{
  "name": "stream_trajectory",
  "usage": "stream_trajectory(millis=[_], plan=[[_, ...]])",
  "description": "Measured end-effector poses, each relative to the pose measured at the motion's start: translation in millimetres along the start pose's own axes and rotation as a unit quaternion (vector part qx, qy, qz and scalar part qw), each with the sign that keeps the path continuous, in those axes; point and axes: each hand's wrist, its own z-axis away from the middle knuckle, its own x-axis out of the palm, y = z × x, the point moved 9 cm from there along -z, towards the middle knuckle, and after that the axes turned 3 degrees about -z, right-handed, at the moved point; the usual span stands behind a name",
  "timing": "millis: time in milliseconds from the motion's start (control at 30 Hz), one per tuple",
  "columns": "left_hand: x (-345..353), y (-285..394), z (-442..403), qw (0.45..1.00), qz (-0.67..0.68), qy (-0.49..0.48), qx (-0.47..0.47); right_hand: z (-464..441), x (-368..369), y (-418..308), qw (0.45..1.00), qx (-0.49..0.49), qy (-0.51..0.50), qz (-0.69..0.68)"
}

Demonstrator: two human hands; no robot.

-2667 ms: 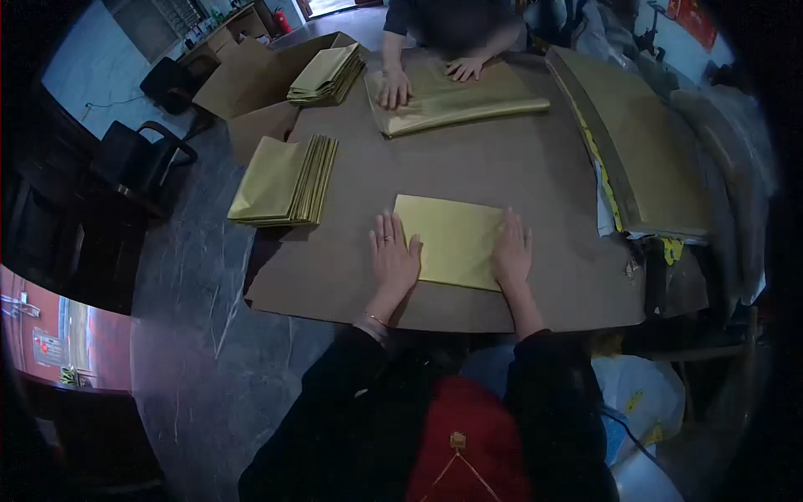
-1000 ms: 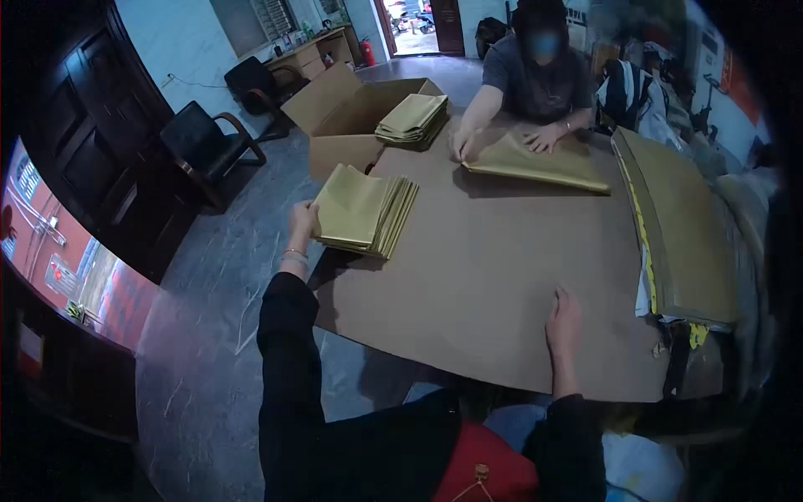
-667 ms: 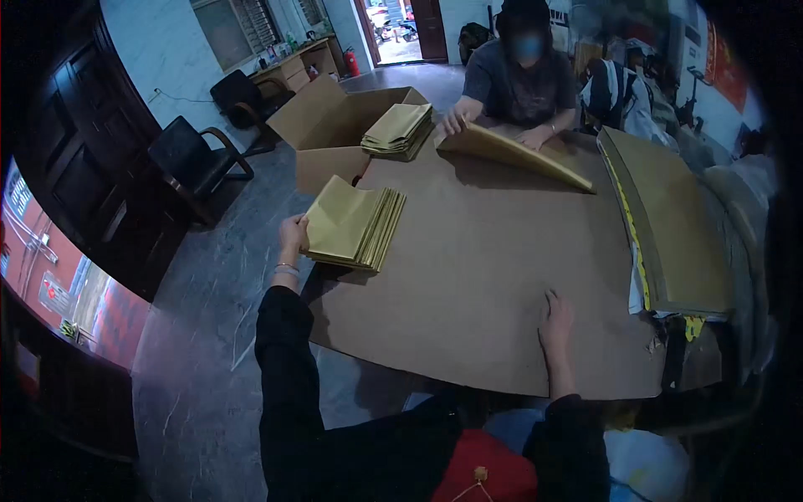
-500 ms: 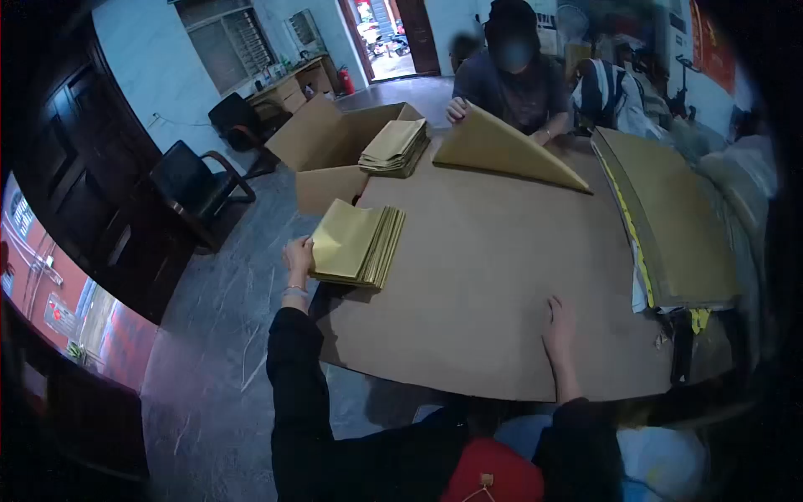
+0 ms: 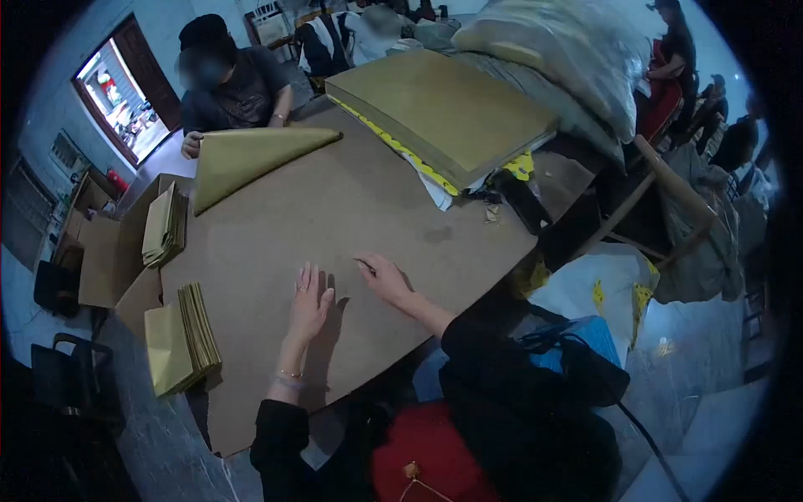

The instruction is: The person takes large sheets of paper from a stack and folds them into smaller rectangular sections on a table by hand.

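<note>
My left hand [image 5: 310, 305] is over the brown cardboard-covered table [image 5: 276, 243], fingers stretched out, holding nothing. Just right of it, my right hand [image 5: 383, 279] has its fingers curled together; whatever they may hold is too small to make out. Folded gold paper packets [image 5: 180, 339] stand in a row at the table's left edge. Across the table, a person [image 5: 234, 84] lifts a corner of a large gold sheet [image 5: 251, 159], folded into a triangle. A thick stack of large gold-brown sheets [image 5: 443, 109] lies at the far right, with yellow-edged wrapping under it.
An open cardboard box [image 5: 113, 259] stands left of the table, with a second pile of folded packets [image 5: 165, 224] beside it. Large plastic-wrapped bags [image 5: 560, 54] are behind the sheet stack. A wooden chair frame [image 5: 682, 197] and a blue-and-white bag [image 5: 585, 335] are at the right.
The view has swung right. My left hand has let go of the packet row and come over the table beside my right hand. The other person's gold sheet is still raised at one corner.
</note>
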Motion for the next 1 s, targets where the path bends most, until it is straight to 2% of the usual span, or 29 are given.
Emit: stream_trajectory(millis=[33, 100, 133, 200, 267, 333, 400, 433, 533, 567, 633, 667, 800, 867, 1000], plan=[[11.9, -0.1, -10.3, 1.000, 0.002, 0.000, 0.004, 2.9, -15.7, -10.0, 0.999, -0.029, 0.023, -0.013], [30.5, -9.3, -27.0, 1.000, 0.006, 0.001, -0.030, 5.5, -61.5, -38.4, 0.981, -0.121, 0.079, 0.132], [40.0, -15.8, -28.0, 0.999, -0.014, -0.011, -0.047, -2.8, -84.9, -34.5, 0.972, -0.162, 0.105, 0.130], [40.8, -6.9, -24.0, 0.993, -0.110, 0.024, -0.030, -13.6, -145.7, -42.0, 0.926, -0.233, 0.187, 0.229], [36.3, -0.8, -22.5, 0.991, -0.115, 0.022, -0.060, -28.9, -209.9, -36.6, 0.882, -0.285, 0.238, 0.291], [35.2, 0.1, -20.8, 0.990, -0.117, 0.025, -0.070, -42.5, -252.7, -44.2, 0.848, -0.293, 0.220, 0.383], [34.2, -0.2, -19.4, 0.990, -0.119, 0.035, -0.073, -64.5, -277.7, -37.7, 0.818, -0.312, 0.137, 0.463], [33.5, 0.9, -21.1, 0.990, -0.118, 0.045, -0.068, -71.6, -291.7, -33.2, 0.819, -0.314, 0.136, 0.461], [34.1, -0.7, -22.4, 0.991, -0.107, 0.054, -0.065, -93.6, -289.7, -19.3, 0.840, -0.310, -0.018, 0.445], [33.1, -0.2, -21.7, 0.991, -0.101, 0.067, -0.058, -95.1, -288.2, -23.3, 0.840, -0.312, -0.021, 0.444], [33.4, -1.2, -21.2, 0.989, -0.117, 0.070, -0.060, -108.0, -285.0, -3.2, 0.867, -0.171, -0.080, 0.460], [33.7, -1.6, -21.0, 0.990, -0.105, 0.065, -0.063, -108.4, -283.1, -7.5, 0.883, -0.176, -0.102, 0.422], [36.7, -3.8, -22.2, 0.989, -0.120, 0.050, -0.071, -118.2, -287.3, 0.8, 0.889, -0.127, -0.110, 0.426], [33.0, -0.4, -21.4, 0.991, -0.098, 0.050, -0.076, -123.1, -293.7, 16.8, 0.908, -0.045, -0.130, 0.395], [32.3, 1.0, -22.4, 0.989, -0.122, 0.040, -0.078, -131.0, -293.6, 21.8, 0.930, -0.087, -0.147, 0.326]])
